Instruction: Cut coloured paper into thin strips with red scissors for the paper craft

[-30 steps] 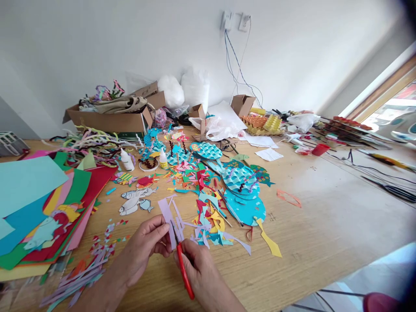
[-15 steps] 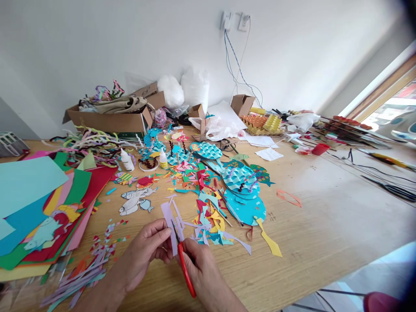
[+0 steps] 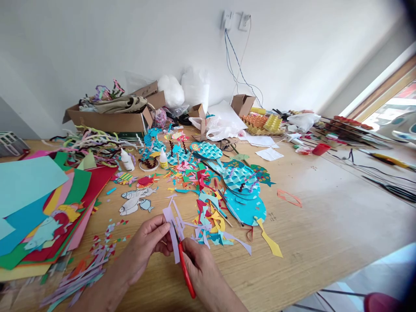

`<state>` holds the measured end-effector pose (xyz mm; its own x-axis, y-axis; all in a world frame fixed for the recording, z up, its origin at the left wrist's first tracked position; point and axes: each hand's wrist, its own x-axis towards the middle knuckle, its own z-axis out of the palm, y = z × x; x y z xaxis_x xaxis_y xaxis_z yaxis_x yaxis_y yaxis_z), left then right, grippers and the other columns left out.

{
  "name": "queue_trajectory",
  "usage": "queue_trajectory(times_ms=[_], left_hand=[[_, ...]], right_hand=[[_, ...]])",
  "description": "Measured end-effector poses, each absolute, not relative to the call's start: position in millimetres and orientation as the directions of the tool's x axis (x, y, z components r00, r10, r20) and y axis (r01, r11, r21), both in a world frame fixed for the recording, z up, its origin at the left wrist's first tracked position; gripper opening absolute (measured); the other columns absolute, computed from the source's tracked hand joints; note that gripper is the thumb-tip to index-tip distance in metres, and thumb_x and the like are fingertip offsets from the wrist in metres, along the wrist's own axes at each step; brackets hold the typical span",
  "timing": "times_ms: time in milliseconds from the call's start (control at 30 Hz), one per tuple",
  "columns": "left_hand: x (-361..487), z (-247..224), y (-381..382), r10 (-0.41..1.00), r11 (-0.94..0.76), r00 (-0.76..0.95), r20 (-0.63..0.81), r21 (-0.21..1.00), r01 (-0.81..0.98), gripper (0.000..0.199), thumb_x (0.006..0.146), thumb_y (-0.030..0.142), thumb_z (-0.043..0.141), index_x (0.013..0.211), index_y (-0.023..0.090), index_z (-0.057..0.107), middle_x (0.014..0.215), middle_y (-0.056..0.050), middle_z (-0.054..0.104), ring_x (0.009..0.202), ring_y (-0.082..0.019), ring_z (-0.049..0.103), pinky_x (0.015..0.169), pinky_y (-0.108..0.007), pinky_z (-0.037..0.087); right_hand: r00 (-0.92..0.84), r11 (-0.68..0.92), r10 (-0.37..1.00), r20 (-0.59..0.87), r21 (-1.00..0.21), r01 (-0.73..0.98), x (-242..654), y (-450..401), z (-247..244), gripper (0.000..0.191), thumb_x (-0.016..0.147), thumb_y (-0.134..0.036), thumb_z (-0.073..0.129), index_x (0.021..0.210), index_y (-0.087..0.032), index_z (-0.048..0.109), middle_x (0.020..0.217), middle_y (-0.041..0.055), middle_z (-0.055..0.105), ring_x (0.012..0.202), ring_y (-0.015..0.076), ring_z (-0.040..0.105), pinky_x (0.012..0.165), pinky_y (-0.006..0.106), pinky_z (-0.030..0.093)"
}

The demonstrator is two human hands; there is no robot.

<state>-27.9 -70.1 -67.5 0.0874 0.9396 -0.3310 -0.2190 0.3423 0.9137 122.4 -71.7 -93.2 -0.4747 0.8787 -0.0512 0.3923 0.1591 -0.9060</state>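
My left hand (image 3: 152,239) pinches a narrow strip of lilac paper (image 3: 173,242) between thumb and fingers, held upright above the table. Red-handled scissors (image 3: 186,273) are gripped in my right hand (image 3: 199,260), their dark blades lying along the strip's right edge. How far the blades are apart is too small to tell. Thin lilac offcuts (image 3: 178,212) lie just beyond the strip. To the right of them is a heap of coloured paper scraps (image 3: 216,219). Cut-out paper fish (image 3: 136,201) rest past my left hand.
Coloured paper sheets (image 3: 29,182) are stacked at the left, with cut paper strips (image 3: 76,277) nearer me. Two glue bottles (image 3: 127,160) stand behind the fish. Blue decorated paper discs (image 3: 245,203) lie right of centre. A cardboard box (image 3: 107,120) sits against the wall.
The lilac strip has shifted slightly down and to the right in my left hand, so more of it shows below the fingers. The scissors have barely moved.
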Motion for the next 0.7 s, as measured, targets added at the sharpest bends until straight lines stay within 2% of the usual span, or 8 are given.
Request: queue_trajectory(times_ms=[200,700], left_hand=[[-28.2,-69.6,-71.1,0.935,0.354,0.112,-0.337,0.901,-0.249,0.016,0.076,0.030,0.055,0.071,0.015,0.058,0.058,0.001,0.058,0.050,-0.009,0.051,0.049,-0.020,0.042],[-23.2,-67.6,-78.0,0.912,0.410,0.150,-0.382,0.867,-0.283,0.017,0.077,0.029,0.054,0.069,0.015,0.058,0.057,0.001,0.058,0.049,-0.009,0.051,0.048,-0.021,0.040]], right_hand=[[-0.471,0.147,0.881,-0.047,-0.918,0.367,122.1,-71.4,-93.9,0.025,0.082,-0.025,0.037,0.058,-0.018,0.037,0.054,-0.0046,0.037,0.053,0.0096,0.034,0.048,0.020,0.025],[-0.489,0.149,0.871,-0.047,-0.923,0.354,122.9,-73.0,-93.7,0.026,0.086,-0.025,0.038,0.063,-0.016,0.046,0.057,-0.0040,0.042,0.054,0.0094,0.036,0.049,0.020,0.028]])
